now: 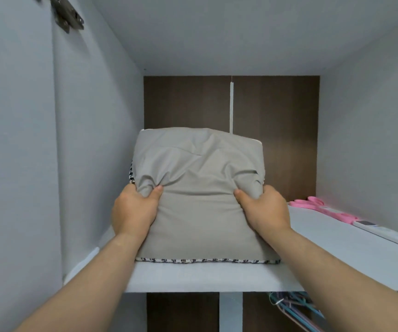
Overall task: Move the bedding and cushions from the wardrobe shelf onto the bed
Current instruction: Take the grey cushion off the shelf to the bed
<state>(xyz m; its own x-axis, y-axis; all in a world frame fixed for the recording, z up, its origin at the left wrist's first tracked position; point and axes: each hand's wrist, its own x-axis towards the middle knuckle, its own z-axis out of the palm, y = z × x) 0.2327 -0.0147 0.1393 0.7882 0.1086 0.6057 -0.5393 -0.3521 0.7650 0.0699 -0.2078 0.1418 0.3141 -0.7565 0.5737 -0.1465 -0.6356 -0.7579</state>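
**A:** so two bare forearms come in from the bottom, and the left hand (134,209) and right hand (263,208) are both clamped on a plump grey fabric cushion (198,188), thumbs dug into the front, fingers wrapped around its sides.

**B:** where's it sitting?

**A:** on the pale grey wardrobe shelf (217,276), near the front edge, left of centre. Gap between it and the grey left wall, and loads of bare shelf on its right. Open space above it up to the ceiling panel too.

**B:** what's it look like?

**A:** creased where the thumbs pinch. A black-and-white patterned trim (207,260) runs along the bottom edge and peeks out on the left side.

**B:** anything else around?

**A:** pink plastic hangers (317,206) and a white remote control (384,230) along the right wall, well apart from it. Coloured hangers (293,307) below the shelf.
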